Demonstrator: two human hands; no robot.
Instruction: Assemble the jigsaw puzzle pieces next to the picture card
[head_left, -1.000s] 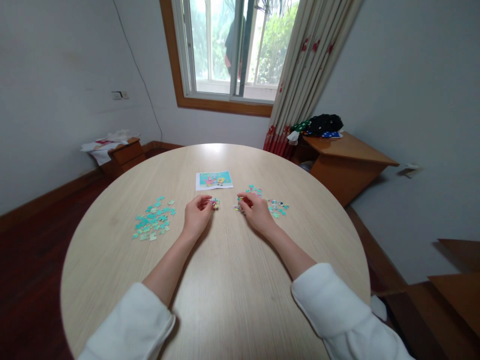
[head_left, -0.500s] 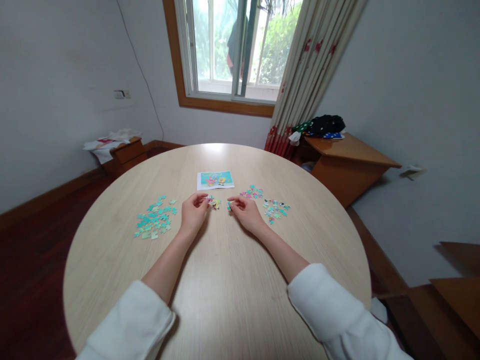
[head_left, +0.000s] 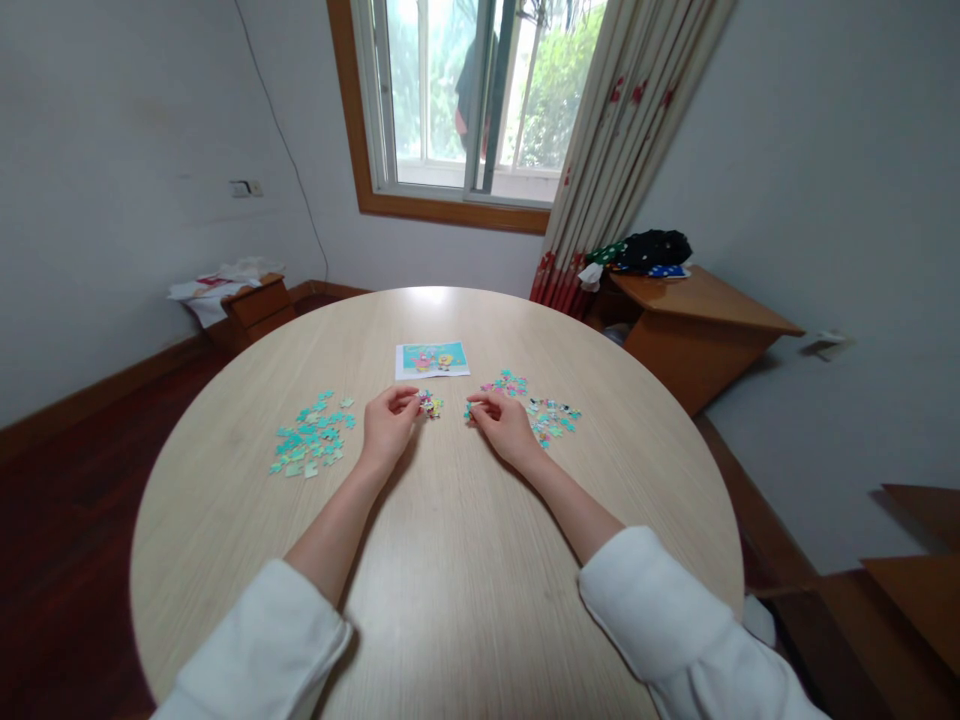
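My left hand (head_left: 390,424) is closed in a pinch at the left edge of a small cluster of multicoloured jigsaw pieces (head_left: 431,405); the fingers partly cover it. A little to the right, my right hand (head_left: 504,424) pinches a teal jigsaw piece (head_left: 468,411), held just off the cluster. Beyond the hands lies a reference picture (head_left: 433,359) with a pink and a yellow cartoon figure on teal. Loose teal and green pieces (head_left: 311,437) are spread to the left. Pink and teal pieces (head_left: 506,382) and mixed pieces (head_left: 555,415) lie near my right hand.
Everything rests on a round, pale wooden table (head_left: 442,580). Past its right edge stands a brown wooden desk (head_left: 697,300) with dark, dotted cloth (head_left: 652,252) on top. A window (head_left: 465,100) and a long curtain (head_left: 622,130) are behind the table.
My right hand has shifted slightly to the right, away from the cluster, with the teal jigsaw piece in its fingers. My left hand stays at the cluster.
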